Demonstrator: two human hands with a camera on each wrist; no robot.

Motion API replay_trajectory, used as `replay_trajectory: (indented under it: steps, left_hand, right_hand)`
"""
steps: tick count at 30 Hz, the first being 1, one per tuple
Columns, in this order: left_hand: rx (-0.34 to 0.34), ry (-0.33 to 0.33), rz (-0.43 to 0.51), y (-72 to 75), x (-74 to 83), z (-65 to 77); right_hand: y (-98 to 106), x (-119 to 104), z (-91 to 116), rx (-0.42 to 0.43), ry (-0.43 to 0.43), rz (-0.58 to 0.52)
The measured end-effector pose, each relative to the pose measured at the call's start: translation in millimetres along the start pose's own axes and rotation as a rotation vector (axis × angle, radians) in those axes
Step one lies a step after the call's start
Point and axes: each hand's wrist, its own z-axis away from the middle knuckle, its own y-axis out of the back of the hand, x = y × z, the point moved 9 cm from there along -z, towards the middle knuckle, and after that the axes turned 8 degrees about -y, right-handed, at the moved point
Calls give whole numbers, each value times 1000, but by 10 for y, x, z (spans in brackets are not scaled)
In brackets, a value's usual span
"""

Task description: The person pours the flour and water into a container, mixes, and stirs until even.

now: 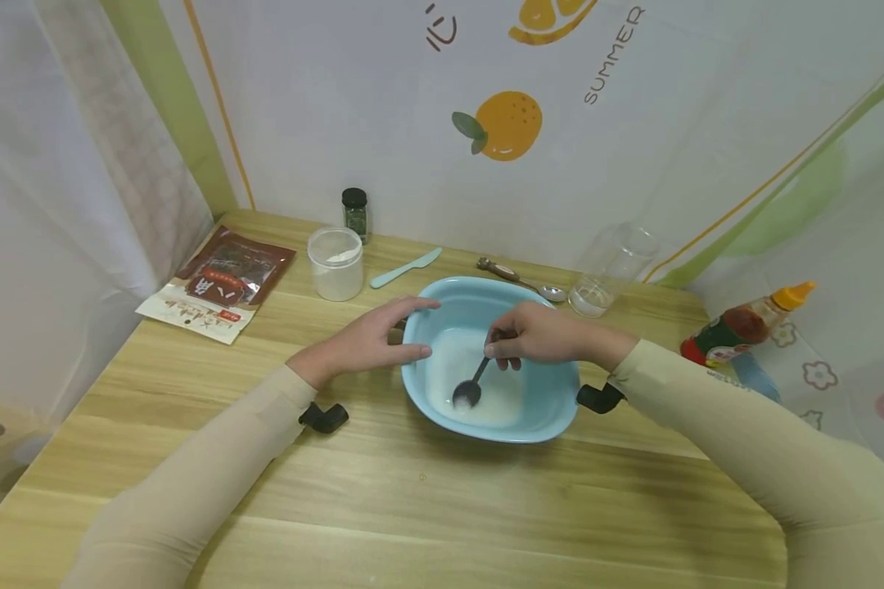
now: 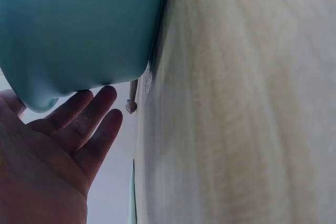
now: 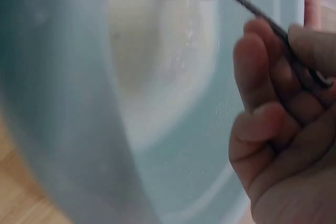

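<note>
A light blue basin (image 1: 552, 409) stands on the wooden table with milky white liquid (image 1: 504, 401) in its bottom. My left hand (image 1: 361, 339) holds the basin's left rim, thumb and forefinger over the edge. In the left wrist view its other fingers (image 2: 102, 129) lie against the outer wall, fairly straight. Over the basin, my right hand (image 1: 541, 331) pinches the handle of a dark spoon (image 1: 475, 384) between thumb and fingers. The spoon slants down to the left, its bowl at the liquid with something whitish in it.
Behind the basin lie a pale green knife (image 1: 407, 268) and a brown-handled spoon (image 1: 519, 279). A tub of white powder (image 1: 336, 274), a dark-lidded jar (image 1: 355, 214) and a brown packet (image 1: 224, 282) are at the left. A clear glass (image 1: 611, 274) and a sauce bottle (image 1: 740, 327) stand to the right.
</note>
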Motion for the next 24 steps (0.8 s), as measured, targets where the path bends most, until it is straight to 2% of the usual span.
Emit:
replay_trajectory:
  steps: [3, 8, 11, 15, 19, 21, 24]
  left_hand:
    - [-1, 2, 3, -3, -4, -5]
    - [-2, 2, 8, -17, -6, -8]
    - [-1, 5, 3, -15, 1, -10]
    - [-2, 13, -1, -5, 5, -13]
    - [-3, 19, 6, -2, 0, -9]
    - [-2, 20, 8, -2, 0, -5]
    - [0, 15, 9, -3, 13, -9]
  right_hand:
    - [50, 38, -5, 29, -18, 21]
    - [307, 241, 4, 223, -165, 56]
    - [386, 289, 26, 277, -200, 72]
    - [298, 207, 39, 209, -138, 50]
    - [68, 60, 46, 33, -32, 12]
    - [7, 31, 42, -20, -1, 7]
    - [58, 70, 29, 12, -14, 26]
